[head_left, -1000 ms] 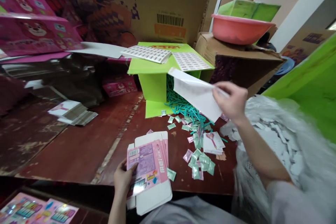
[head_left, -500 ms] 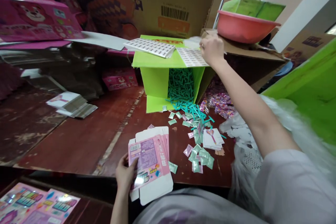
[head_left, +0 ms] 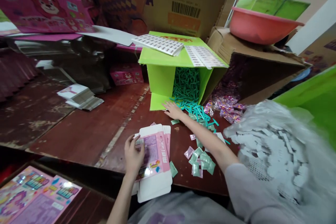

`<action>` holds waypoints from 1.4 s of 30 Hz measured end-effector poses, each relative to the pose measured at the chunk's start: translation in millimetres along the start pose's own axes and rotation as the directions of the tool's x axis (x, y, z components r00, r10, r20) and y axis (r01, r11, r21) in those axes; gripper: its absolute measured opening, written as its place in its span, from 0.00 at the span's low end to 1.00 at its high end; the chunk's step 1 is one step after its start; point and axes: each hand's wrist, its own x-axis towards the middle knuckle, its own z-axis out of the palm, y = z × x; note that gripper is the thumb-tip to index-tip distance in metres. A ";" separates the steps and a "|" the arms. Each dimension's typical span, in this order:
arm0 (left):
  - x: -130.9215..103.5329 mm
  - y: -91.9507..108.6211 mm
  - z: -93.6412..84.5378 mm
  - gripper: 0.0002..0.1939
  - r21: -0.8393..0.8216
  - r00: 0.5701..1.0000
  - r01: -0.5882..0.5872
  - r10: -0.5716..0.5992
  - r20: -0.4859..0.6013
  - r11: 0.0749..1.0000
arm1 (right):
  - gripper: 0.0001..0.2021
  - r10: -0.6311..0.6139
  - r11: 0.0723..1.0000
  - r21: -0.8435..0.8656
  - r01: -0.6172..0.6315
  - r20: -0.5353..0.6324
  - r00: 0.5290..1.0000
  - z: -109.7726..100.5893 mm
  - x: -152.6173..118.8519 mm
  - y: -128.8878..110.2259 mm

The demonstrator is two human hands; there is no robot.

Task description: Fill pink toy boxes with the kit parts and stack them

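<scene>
My left hand point(head_left: 134, 154) is at the left edge of a small stack of flattened pink cartons point(head_left: 161, 157), its bent fingers holding the top one near a white flap. My right hand point(head_left: 172, 110) reaches forward with fingers stretched out, low over the table by the lower flap of a bright green box point(head_left: 160, 78). Teal plastic sticks point(head_left: 187, 83) fill that box and spill out beside the hand. Small green and pink sachets point(head_left: 206, 161) lie on the table; my right forearm hides some of them and most of a white card stack point(head_left: 219, 136).
Sticker sheets point(head_left: 159, 44) lie on the green box. On the right are a clear bag of white pieces point(head_left: 283, 157), shiny confetti packets point(head_left: 227, 106) and a red basin point(head_left: 265, 26). A card stack point(head_left: 80, 94) and pink bear boxes point(head_left: 49, 12) are on the left.
My right hand has left the sticker sheet on top of the green box and come down to the table before its opening. My left hand has shifted up along the cartons' edge.
</scene>
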 end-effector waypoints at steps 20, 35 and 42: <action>212.0 -31.5 148.9 0.22 0.136 0.762 -0.530 0.399 0.510 0.837 | 0.24 0.138 0.990 0.035 -0.134 -0.152 0.979 54.6 -61.5 3.7; 208.1 -42.1 164.1 0.22 0.153 0.770 -0.523 0.388 0.507 0.839 | 0.23 0.071 0.994 0.093 -0.057 -0.160 0.985 67.0 -37.6 3.4; 206.2 -42.5 163.4 0.21 0.166 0.783 -0.511 0.377 0.495 0.843 | 0.28 0.092 0.983 0.163 -0.079 -0.069 0.993 79.9 -1.3 -4.8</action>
